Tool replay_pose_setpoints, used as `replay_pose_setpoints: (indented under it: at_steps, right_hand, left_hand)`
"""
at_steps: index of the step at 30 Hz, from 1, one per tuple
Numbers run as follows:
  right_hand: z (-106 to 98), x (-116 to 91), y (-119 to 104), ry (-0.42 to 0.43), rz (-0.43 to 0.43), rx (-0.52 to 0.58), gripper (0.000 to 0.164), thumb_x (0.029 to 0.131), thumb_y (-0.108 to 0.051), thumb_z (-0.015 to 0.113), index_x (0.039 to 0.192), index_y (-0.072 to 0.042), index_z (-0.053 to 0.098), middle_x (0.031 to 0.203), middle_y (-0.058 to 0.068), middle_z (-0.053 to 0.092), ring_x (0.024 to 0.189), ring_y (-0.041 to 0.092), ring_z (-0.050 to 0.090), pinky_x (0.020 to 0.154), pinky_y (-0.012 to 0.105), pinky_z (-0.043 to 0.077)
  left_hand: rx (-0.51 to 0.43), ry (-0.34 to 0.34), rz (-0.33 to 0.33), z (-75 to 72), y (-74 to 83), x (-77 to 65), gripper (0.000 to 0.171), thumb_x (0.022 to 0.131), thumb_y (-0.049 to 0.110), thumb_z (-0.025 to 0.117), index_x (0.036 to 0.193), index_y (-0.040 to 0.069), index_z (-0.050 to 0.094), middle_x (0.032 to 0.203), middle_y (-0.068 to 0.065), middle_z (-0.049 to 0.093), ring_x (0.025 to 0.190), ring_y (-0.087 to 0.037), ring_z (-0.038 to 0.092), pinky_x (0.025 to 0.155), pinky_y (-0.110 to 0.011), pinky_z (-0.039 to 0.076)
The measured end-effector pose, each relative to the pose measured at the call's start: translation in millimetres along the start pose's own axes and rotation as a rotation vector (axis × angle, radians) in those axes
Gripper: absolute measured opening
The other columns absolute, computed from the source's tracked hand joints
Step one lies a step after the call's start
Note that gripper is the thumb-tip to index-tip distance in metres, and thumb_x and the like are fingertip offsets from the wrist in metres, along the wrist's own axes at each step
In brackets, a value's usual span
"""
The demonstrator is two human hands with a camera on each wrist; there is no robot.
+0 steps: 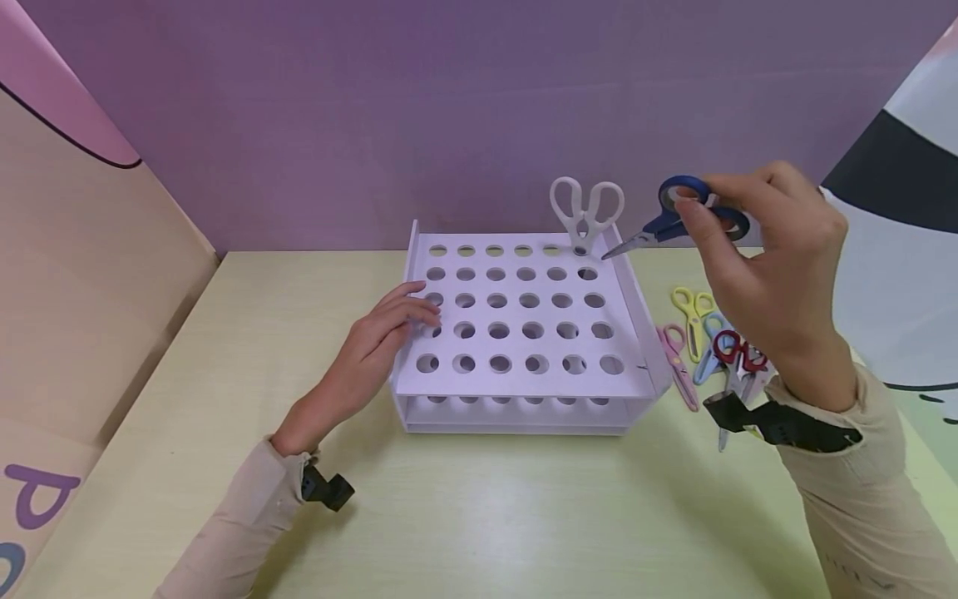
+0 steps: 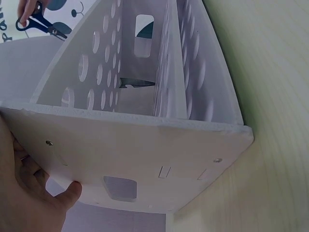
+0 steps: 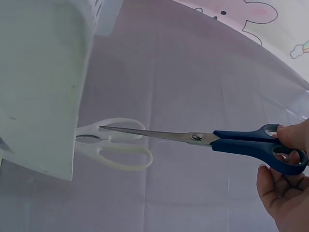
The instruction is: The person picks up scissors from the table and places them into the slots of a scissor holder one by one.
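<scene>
A white rack (image 1: pixel 512 316) with rows of round holes stands on the table. My left hand (image 1: pixel 382 333) holds its left side, fingers over the top edge; in the left wrist view the thumb (image 2: pixel 70 194) lies against the outer side panel (image 2: pixel 145 154). My right hand (image 1: pixel 778 241) pinches blue-handled scissors (image 3: pixel 241 142) by the finger loops, above the rack's back right corner. Their blades are together, tip pointing left and down. White-handled scissors (image 1: pixel 586 212) stand in the back right hole, handles up. A dark blade (image 2: pixel 137 82) shows inside the rack.
Right of the rack lie several scissors: pink (image 1: pixel 677 366), yellow (image 1: pixel 693 320), light blue (image 1: pixel 709 353) and red-handled ones (image 1: pixel 739 358), some overlapping, partly behind my right wrist. A purple backdrop (image 1: pixel 374 125) rises behind the table (image 1: pixel 486 516), and a printed panel (image 1: pixel 891 266) stands at the right.
</scene>
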State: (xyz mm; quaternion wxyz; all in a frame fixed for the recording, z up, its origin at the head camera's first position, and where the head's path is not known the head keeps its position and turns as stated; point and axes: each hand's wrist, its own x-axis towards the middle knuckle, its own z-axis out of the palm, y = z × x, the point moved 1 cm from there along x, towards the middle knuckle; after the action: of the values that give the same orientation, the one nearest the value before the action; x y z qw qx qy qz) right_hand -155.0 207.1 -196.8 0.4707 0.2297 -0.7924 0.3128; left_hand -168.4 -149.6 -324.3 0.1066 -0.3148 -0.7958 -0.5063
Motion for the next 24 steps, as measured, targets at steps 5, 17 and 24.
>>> replay_pose_setpoints:
  at_steps: [5,17,24]
  right_hand:
    - [7,4,-4,-0.027,-0.007,-0.004,0.021,0.085,-0.001,0.075,0.103,0.009,0.073,0.079,0.026,0.056,0.081,0.000,0.040,0.070,0.017,0.028]
    - [40,32,-3,-0.130,-0.149,0.010,0.019,0.088,-0.007,0.075,0.101,0.006,0.074,0.077,0.020,0.059,0.068,0.023,0.051,0.060,0.020,0.026]
    - [54,42,-3,-0.270,-0.140,0.018,0.023,0.092,-0.013,0.072,0.107,0.004,0.074,0.080,0.017,0.061,0.070,0.023,0.052,0.061,0.024,0.029]
  left_hand:
    - [-0.001,0.003,0.005,0.2,0.1,0.0,0.031,0.099,-0.005,0.040,0.108,0.000,0.069,0.122,-0.008,0.066,0.143,-0.021,0.036,0.120,-0.039,0.024]
    - [-0.009,0.009,0.006,-0.4,-1.8,-2.2,0.032,0.098,-0.006,0.040,0.108,0.003,0.070,0.123,-0.008,0.065,0.143,-0.020,0.036,0.120,-0.039,0.025]
    - [-0.012,0.008,0.010,2.9,-0.2,-1.4,0.032,0.098,-0.007,0.039,0.108,0.001,0.069,0.124,-0.008,0.065,0.143,-0.021,0.036,0.120,-0.039,0.025]
